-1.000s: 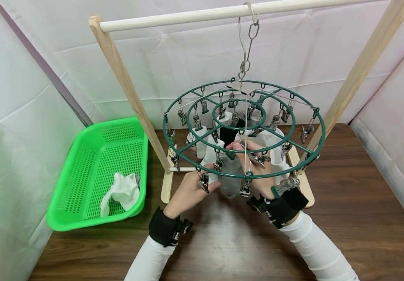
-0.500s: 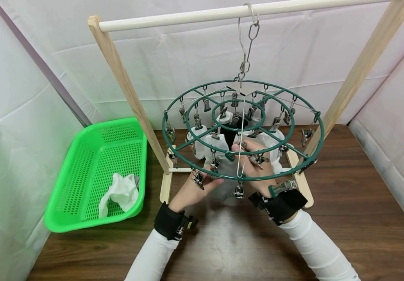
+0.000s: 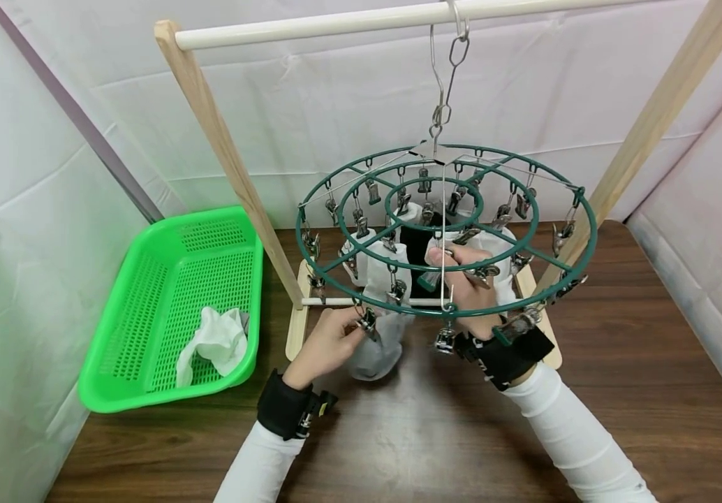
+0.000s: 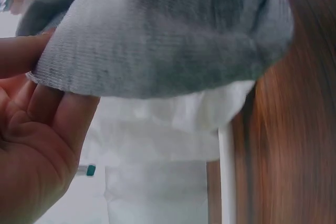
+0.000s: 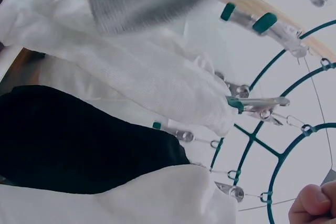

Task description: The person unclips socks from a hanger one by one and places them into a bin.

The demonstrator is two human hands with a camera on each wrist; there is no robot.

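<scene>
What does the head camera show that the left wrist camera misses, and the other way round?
Only the head view shows the bright green perforated plastic basket with a crumpled white cloth in it, the round dark green wire clip hanger hanging from the white rail of the wooden stand, and the right hand under the rings. Only the left wrist view shows the knit weave of the grey sock and the white fabric behind it, close up. Both show the left hand with its grip on the grey sock.
</scene>
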